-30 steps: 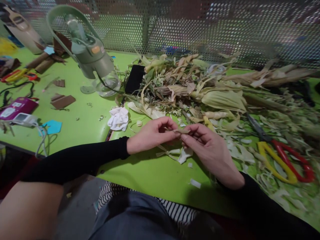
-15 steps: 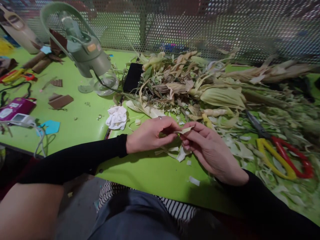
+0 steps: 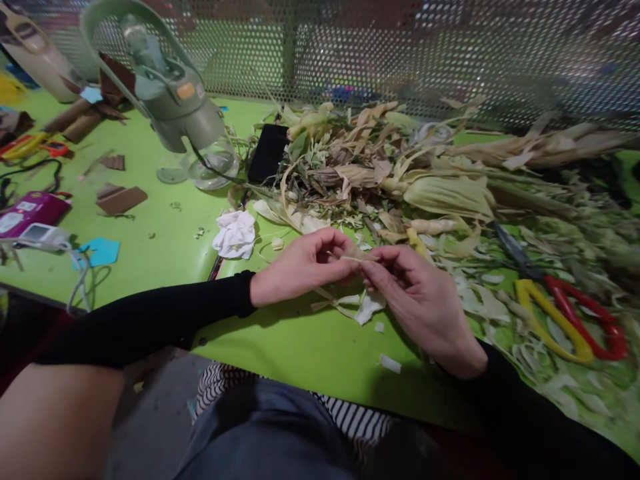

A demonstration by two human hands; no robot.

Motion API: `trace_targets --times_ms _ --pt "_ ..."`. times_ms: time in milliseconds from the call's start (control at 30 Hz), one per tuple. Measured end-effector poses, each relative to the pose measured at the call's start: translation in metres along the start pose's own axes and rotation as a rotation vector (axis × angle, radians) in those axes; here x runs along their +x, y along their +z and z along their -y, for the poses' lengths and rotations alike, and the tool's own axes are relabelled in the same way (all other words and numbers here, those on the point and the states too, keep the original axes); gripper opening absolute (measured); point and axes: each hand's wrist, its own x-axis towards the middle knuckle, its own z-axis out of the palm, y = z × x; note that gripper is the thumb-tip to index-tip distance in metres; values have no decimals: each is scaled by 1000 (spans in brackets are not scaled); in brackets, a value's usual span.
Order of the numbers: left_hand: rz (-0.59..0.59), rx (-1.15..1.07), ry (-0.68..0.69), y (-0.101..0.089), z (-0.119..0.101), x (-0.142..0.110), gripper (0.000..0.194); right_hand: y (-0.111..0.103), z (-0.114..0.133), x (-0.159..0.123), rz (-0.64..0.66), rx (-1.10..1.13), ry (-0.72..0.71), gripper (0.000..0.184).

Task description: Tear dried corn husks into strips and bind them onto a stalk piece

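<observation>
My left hand (image 3: pixel 305 265) and my right hand (image 3: pixel 420 300) meet over the green table (image 3: pixel 300 347), both in black sleeves. Together they pinch a thin pale strip of corn husk (image 3: pixel 350 257) between their fingertips. Small husk scraps (image 3: pixel 357 307) lie on the table just under my hands. A big pile of dried corn husks and stalks (image 3: pixel 400 173) spreads behind and to the right of them.
Scissors with a red and a yellow handle (image 3: pixel 565 307) lie in the husk litter at right. A green desk fan (image 3: pixel 175 100) stands back left, with a black phone (image 3: pixel 269 153) beside it. A crumpled white tissue (image 3: pixel 235 235), brown card pieces (image 3: pixel 120 199) and a purple gadget (image 3: pixel 30 210) lie left. A mesh fence (image 3: pixel 400 53) closes the back.
The husk strip between my fingertips has shifted slightly as my fingers worked it; both hands stay in nearly the same spot. The view has drifted a little.
</observation>
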Motion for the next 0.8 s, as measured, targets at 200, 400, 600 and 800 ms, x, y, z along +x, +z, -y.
trace_targets --times_ms 200,400,600,800 --pt "26 61 71 0 5 1 24 1 4 3 64 229 182 28" --pt "14 430 334 -4 3 0 14 0 -3 3 110 471 333 33" --pt "-41 283 198 -2 3 -1 15 3 1 4 35 367 167 27" --pt "7 -17 -8 -1 2 0 31 3 4 1 -13 182 32 18"
